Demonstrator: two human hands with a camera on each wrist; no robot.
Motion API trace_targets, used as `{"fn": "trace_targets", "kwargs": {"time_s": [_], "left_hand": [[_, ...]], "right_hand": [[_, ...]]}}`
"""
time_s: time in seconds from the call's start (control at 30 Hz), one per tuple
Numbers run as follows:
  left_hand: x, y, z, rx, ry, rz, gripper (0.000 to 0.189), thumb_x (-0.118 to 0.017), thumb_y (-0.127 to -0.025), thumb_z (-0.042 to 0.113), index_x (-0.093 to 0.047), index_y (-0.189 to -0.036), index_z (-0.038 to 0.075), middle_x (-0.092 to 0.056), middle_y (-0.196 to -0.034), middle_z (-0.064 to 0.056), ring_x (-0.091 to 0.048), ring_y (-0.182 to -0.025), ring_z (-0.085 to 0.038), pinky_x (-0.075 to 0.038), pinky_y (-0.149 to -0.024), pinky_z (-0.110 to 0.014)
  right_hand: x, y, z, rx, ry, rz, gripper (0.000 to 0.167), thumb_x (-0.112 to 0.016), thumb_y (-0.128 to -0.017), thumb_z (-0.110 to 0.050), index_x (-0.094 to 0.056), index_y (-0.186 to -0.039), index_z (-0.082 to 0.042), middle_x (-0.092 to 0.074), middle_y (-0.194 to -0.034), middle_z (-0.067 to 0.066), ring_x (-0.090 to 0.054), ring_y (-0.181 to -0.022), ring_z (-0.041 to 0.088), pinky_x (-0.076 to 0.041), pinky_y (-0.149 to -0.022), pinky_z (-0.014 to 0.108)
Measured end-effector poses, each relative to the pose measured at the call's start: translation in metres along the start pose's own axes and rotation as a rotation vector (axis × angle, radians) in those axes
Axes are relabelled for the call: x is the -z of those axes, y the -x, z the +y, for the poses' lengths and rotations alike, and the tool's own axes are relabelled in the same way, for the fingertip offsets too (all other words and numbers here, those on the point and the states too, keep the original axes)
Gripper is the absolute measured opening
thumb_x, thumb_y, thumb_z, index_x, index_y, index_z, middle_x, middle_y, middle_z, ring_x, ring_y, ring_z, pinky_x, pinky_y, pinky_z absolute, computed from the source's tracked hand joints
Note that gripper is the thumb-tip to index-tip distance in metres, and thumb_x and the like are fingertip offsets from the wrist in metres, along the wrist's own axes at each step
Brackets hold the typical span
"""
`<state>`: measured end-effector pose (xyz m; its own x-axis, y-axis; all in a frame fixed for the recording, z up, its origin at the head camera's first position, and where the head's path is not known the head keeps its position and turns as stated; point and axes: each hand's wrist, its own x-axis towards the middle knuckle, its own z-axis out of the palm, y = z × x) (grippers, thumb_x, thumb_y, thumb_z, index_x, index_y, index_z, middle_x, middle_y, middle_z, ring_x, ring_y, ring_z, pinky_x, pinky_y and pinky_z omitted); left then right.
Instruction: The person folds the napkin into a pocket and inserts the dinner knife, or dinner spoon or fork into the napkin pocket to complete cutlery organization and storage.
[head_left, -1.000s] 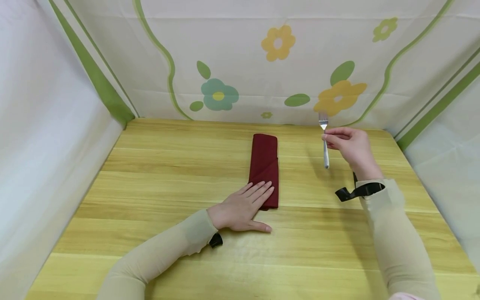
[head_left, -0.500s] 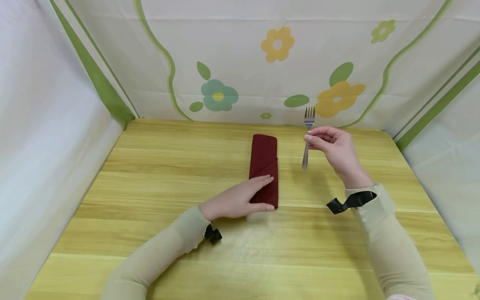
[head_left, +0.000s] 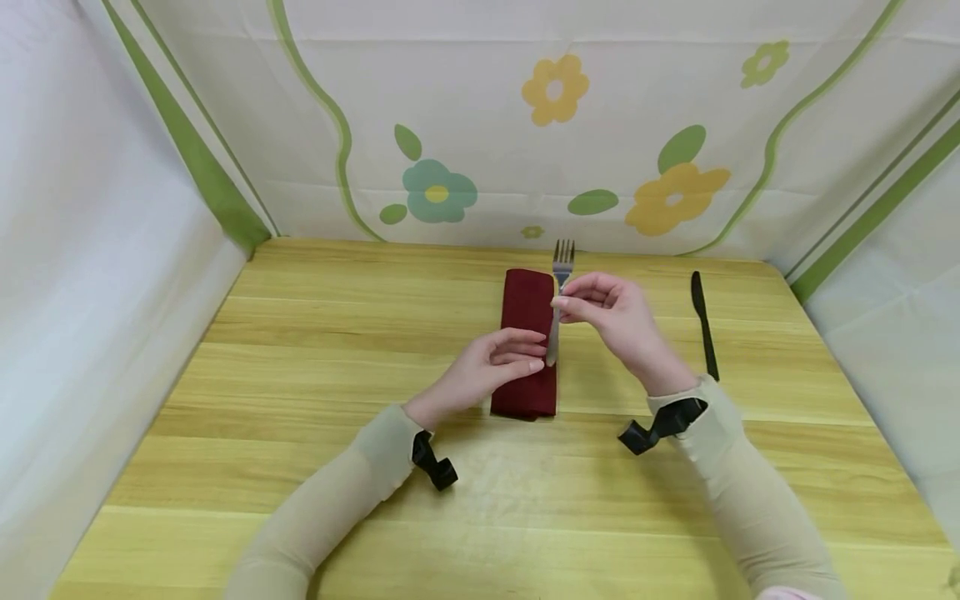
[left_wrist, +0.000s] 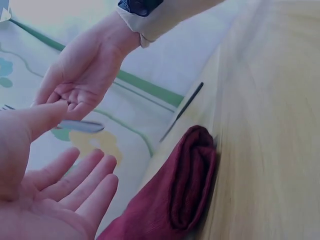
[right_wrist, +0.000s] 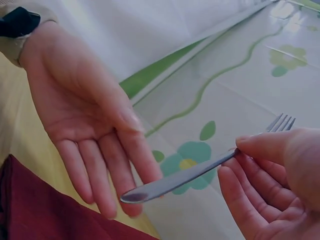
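Observation:
Thumb and fingers of my right hand point(head_left: 611, 321) pinch a metal fork point(head_left: 562, 265) by its neck, tines pointing away and the handle end toward me. Beneath it lies a folded dark red cloth napkin point(head_left: 525, 392) on the wooden table, its rolled end showing in the left wrist view point(left_wrist: 192, 175). My left hand point(head_left: 487, 362) is raised over the napkin with relaxed fingers and thumb apart, holding nothing. In the right wrist view the fork's handle point(right_wrist: 175, 181) reaches across in front of the left fingers point(right_wrist: 120, 165).
A black knife point(head_left: 703, 325) lies on the table point(head_left: 375, 325) to the right, beyond the right wrist. A white curtain point(head_left: 480, 100) printed with flowers rises behind the table's far edge, with plain white cloth point(head_left: 97, 250) at the left side.
My right hand has carried the fork leftward, from beside the napkin to over it. The left hand has lifted off the napkin and turned sideways. The black knife has come into sight.

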<state>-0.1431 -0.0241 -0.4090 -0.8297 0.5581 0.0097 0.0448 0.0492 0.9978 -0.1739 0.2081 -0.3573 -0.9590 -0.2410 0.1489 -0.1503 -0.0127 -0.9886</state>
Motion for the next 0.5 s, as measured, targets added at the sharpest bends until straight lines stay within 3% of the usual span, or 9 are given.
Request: {"fn": "trace_targets", "kwargs": {"time_s": [0.23, 0.5], "left_hand": [[-0.003, -0.003, -0.002, 0.042, 0.081, 0.110, 0.025, -0.074, -0.096, 0.013, -0.072, -0.117, -0.001, -0.075, -0.099, -0.011, -0.072, -0.090, -0.024, -0.059, -0.084, -0.039], [-0.004, -0.004, -0.004, 0.007, 0.032, 0.100, 0.019, -0.074, -0.095, 0.010, -0.074, -0.111, 0.000, -0.075, -0.094, -0.010, -0.073, -0.082, -0.024, -0.060, -0.078, -0.038]], "right_hand": [[-0.013, 0.003, 0.006, -0.047, -0.027, -0.040, 0.014, -0.077, -0.092, -0.007, -0.069, -0.102, 0.001, -0.073, -0.094, 0.013, -0.071, -0.082, 0.029, -0.059, -0.082, 0.042], [-0.011, 0.002, 0.008, -0.079, -0.057, 0.008, 0.023, -0.078, -0.092, -0.010, -0.068, -0.110, -0.001, -0.073, -0.099, 0.012, -0.072, -0.083, 0.026, -0.058, -0.084, 0.047]]}}
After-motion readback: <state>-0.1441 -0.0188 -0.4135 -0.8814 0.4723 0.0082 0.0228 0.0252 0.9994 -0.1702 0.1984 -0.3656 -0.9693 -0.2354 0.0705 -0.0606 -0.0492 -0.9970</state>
